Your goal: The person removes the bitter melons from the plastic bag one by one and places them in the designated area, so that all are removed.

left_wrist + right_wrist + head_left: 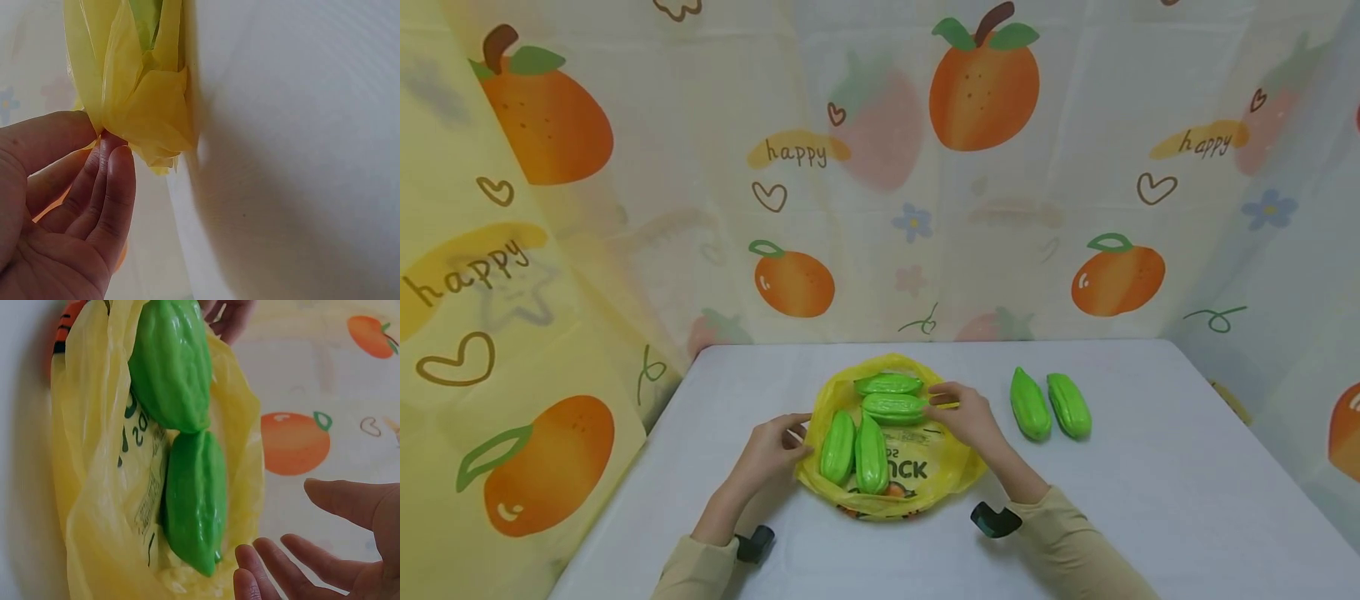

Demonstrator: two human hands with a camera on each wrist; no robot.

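Note:
A yellow plastic bag [951, 475] lies spread with its mouth rolled open upward, black print showing inside. Several glossy green bitter melons rest in it: a pair stands side by side at the left, including one melon [871, 454], and another pair lies crosswise at the back, including one melon [893, 409]. My left hand [767, 450] pinches the bag's left edge between thumb and fingers, as the left wrist view shows on the gathered yellow plastic [156, 119]. Over the right rim, my right hand [966, 417] has loosely spread fingers beside a melon [197, 500], gripping nothing.
Two more bitter melons, a left one [1030, 404] and a right one [1069, 406], lie on the white table [1150, 500] to the right of the bag. A fruit-printed curtain [880, 275] hangs behind the table and along its sides.

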